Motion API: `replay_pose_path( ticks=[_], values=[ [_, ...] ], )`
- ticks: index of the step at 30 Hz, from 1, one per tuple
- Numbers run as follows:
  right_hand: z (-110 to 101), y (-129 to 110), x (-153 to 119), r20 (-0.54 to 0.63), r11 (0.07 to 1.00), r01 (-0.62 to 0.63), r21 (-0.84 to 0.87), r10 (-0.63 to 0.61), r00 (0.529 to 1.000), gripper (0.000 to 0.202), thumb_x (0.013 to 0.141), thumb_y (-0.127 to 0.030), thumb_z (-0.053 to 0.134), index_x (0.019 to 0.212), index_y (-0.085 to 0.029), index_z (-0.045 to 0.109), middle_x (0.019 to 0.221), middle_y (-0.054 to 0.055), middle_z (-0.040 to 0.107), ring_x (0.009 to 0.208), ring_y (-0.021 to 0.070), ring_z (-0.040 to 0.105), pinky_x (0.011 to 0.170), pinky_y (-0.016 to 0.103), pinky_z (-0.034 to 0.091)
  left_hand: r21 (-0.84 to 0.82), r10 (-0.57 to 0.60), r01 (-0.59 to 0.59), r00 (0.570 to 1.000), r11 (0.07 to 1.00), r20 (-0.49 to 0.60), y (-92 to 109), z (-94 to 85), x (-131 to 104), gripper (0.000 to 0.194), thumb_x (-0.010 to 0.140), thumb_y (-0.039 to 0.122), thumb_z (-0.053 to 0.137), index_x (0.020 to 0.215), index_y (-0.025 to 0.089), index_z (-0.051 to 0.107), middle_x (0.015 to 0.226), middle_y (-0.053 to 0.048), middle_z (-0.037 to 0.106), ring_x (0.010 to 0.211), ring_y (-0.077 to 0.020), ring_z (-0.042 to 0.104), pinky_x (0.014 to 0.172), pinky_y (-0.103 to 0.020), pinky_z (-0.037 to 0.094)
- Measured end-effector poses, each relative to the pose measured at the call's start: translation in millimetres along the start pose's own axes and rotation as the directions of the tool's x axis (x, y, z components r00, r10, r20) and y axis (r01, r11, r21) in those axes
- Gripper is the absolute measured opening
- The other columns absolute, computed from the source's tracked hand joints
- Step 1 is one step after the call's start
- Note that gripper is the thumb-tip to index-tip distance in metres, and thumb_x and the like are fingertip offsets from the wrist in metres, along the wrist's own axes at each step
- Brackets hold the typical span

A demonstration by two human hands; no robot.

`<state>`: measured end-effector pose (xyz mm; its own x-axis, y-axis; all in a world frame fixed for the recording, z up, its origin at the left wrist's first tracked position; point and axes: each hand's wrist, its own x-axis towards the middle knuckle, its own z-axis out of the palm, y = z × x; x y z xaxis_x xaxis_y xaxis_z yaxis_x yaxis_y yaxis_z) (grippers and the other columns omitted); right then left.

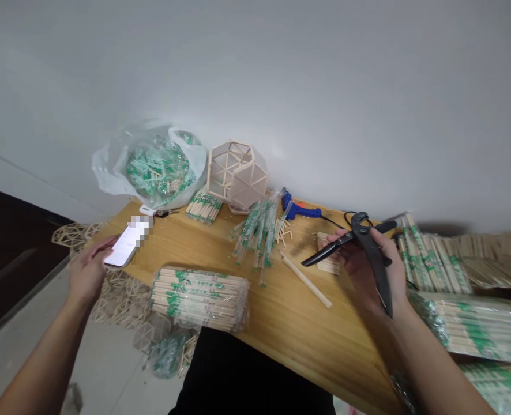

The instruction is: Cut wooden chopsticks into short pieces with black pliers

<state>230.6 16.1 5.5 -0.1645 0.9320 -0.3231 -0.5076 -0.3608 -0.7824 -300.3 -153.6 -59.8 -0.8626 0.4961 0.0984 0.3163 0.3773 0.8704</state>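
Observation:
My left hand (86, 268) is closed on the lower end of a smartphone (123, 245) with a lit screen, at the table's left edge. Some of the fingers are hidden. Above the right part of the table, my right hand (379, 265) holds black pruning shears (363, 233), their handles spread apart. Beneath that hand lies a small group of short sticks (328, 262). Bare chopsticks (306, 279) lie just left of it. A clear-wrapped bundle of chopsticks (201, 297) rests near the front edge of the wooden table (277, 323).
A white plastic bag (112, 173) of green wrappers stands at the back left, beside a stick-built polyhedron (238, 173). Torn wrappers (255, 230) and a blue glue gun (301, 210) lie mid-table. Chopstick packs (489, 323) crowd the right; stick frames (117, 300) lie below left.

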Motion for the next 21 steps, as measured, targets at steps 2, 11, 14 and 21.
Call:
replay_pose_path(
  ticks=[2, 11, 14, 21],
  values=[
    [1, 0, -1, -0.005, 1.0, 0.006, 0.007, -0.006, 1.0, 0.025, 0.072, -0.05, 0.074, 0.073, -0.025, 0.073, 0.089, 0.013, 0.079, 0.11, 0.0398, 0.073, 0.093, 0.052, 0.061, -0.029, 0.002, -0.002, 1.0, 1.0, 0.009, 0, -1.0, -2, 0.051, 0.058, 0.032, 0.064, 0.104, 0.012, 0.073, 0.12, -0.016, 0.075, 0.118, -0.035, 0.067, 0.114, -0.049, 0.048],
    [1, 2, -1, -0.047, 0.998, -0.027, 0.063, 0.031, 0.998, 0.024, 0.075, -0.047, 0.071, 0.073, -0.024, 0.074, 0.093, 0.013, 0.08, 0.112, 0.0394, 0.072, 0.094, 0.051, 0.061, -0.099, 0.036, -0.035, 0.999, 0.994, 0.008, 2, -6.9, -6, 0.045, 0.054, 0.033, 0.063, 0.093, 0.013, 0.073, 0.115, -0.016, 0.077, 0.117, -0.0354, 0.068, 0.113, -0.049, 0.048],
    [-1, 1, 1, -0.047, 0.997, -0.027, 0.066, 0.031, 0.998, 0.025, 0.069, -0.048, 0.076, 0.075, -0.024, 0.074, 0.092, 0.012, 0.081, 0.111, 0.0397, 0.072, 0.094, 0.051, 0.061, -0.112, 0.074, -0.075, 0.997, 0.991, -0.008, -4, -8.6, -4, 0.042, 0.054, 0.035, 0.062, 0.089, 0.014, 0.074, 0.114, -0.015, 0.078, 0.118, -0.0361, 0.068, 0.115, -0.051, 0.046],
    [-4, 1, 1, -0.003, 0.998, -0.007, 0.057, 0.007, 1.0, 0.027, 0.069, -0.049, 0.08, 0.079, -0.024, 0.076, 0.09, 0.011, 0.081, 0.113, 0.0384, 0.072, 0.098, 0.052, 0.059, -0.164, 0.097, -0.098, 0.995, 0.981, -0.017, -16, -12.3, -4, 0.043, 0.055, 0.03, 0.063, 0.093, 0.013, 0.075, 0.117, -0.016, 0.078, 0.12, -0.0366, 0.068, 0.116, -0.052, 0.046]
  ],
)
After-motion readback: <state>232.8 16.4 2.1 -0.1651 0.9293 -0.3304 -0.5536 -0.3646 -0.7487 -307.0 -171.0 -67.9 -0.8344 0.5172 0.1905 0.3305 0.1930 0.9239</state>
